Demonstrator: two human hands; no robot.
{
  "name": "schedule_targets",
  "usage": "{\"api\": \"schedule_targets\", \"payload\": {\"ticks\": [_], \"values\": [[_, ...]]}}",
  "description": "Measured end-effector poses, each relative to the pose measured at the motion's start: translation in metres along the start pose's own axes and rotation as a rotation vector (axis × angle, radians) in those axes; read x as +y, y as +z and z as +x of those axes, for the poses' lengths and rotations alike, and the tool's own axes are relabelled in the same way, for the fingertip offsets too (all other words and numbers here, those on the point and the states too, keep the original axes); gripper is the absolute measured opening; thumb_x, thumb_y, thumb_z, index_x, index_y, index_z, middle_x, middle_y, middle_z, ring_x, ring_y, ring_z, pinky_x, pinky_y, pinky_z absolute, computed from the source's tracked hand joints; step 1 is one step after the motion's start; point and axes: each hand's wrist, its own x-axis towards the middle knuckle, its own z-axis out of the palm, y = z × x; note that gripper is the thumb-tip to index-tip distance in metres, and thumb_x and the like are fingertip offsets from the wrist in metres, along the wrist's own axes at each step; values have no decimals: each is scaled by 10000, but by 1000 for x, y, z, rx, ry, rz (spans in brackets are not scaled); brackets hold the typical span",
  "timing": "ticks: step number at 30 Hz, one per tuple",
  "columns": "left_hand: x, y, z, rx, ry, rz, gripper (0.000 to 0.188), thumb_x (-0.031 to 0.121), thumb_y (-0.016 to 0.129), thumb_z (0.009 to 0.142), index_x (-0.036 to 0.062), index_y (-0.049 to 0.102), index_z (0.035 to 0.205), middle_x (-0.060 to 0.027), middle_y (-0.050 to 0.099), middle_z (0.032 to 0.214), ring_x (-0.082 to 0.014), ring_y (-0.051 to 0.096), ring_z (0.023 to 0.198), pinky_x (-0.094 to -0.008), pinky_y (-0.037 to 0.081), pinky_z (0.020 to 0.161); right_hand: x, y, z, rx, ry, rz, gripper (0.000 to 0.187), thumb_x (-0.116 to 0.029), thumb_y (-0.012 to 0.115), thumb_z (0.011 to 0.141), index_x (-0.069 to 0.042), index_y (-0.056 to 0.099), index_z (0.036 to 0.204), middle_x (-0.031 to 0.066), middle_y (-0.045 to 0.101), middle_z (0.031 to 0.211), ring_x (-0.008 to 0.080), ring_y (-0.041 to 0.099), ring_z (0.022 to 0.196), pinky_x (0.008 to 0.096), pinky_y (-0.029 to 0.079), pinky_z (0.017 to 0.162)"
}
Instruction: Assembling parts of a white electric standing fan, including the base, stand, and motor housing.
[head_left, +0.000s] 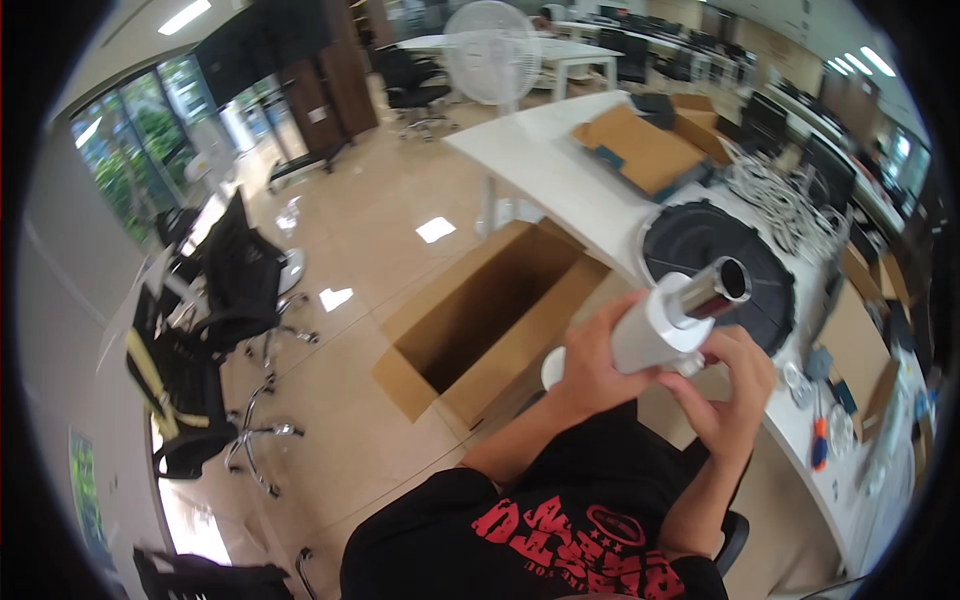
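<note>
If the left hand's (588,368) wrapped grip loosens, the smooth white plastic cylinder (640,338) could twist or slip; it lies within that grip, its shiny metal tube (712,290) projecting beyond. The right hand (738,388) curls beside its small white knob (687,363); pinching, I cannot tell. Farther: a round black disc (712,240) on the white worktop (555,165).

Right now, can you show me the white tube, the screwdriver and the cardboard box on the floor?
White tube (642,338): head view, on its white body.
Screwdriver (820,442): head view, on its handle.
Cardboard box (530,335): head view, on its near flap.
</note>
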Motion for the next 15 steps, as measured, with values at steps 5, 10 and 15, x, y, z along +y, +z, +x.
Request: {"api": "schedule_targets", "payload": {"ticks": [5, 10, 15], "values": [[-6, 30, 6, -69, -47, -72, 758, 98, 876, 617, 20, 539, 1292, -184, 685, 1130, -356, 698, 991, -407, 560, 835, 18, -11, -8, 38, 146, -114, 355, -344, 838, 733, -69, 636, 828, 24, 546, 656, 163, 507, 506, 284, 365, 476], [-7, 63, 3, -150, -69, -232, 747, 88, 870, 645, 9, 508, 1295, -194, 686, 1104, -343, 706, 976, -394, 559, 827, 23, -36, -18, -60, 251, -235, 362, -345, 785, 802, -69, 569, 711, 31, 502, 578, 199, 494, 469, 315, 354, 458], [-11, 94, -2, -263, -90, -308, 714, 56, 829, 674, 7, 489, 1300, -194, 688, 1062, -344, 709, 933, -391, 560, 805, 29, -40, -34, 45, 569, -11, 345, -197, 666, 903, -1, 505, 668, 93, 466, 531, 236, 388, 440, 346, 315, 455]]}}
